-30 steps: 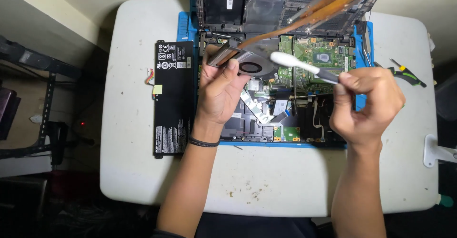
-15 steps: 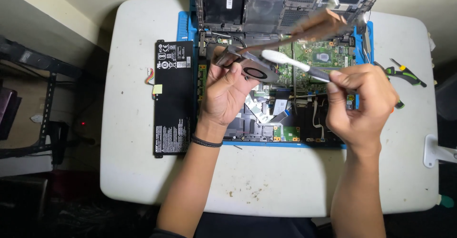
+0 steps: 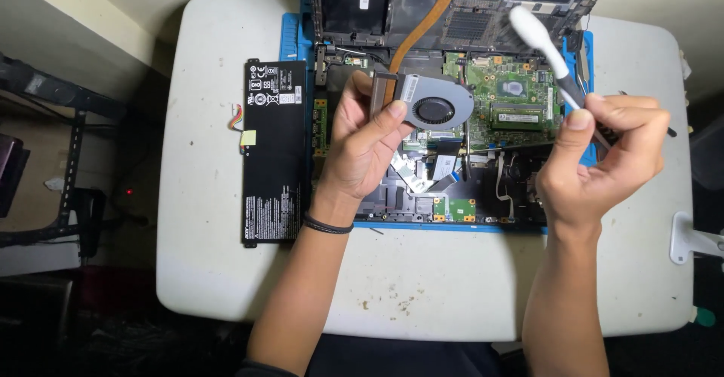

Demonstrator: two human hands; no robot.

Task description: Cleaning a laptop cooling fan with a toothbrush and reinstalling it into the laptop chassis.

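Left hand (image 3: 367,145) grips the fan (image 3: 432,105) by its edge, thumb on the casing, holding it above the open laptop (image 3: 483,158); the copper pipe (image 3: 426,16) runs up and away from it. Fan now faces the camera squarely, where before it lay tilted and lower. Right hand (image 3: 603,162) is clenched round the brush (image 3: 554,53) handle, white head raised and clear of the fan; earlier it pointed left, near the fan. Battery (image 3: 274,151) lies on the table (image 3: 422,286), left of the laptop, unmoved.
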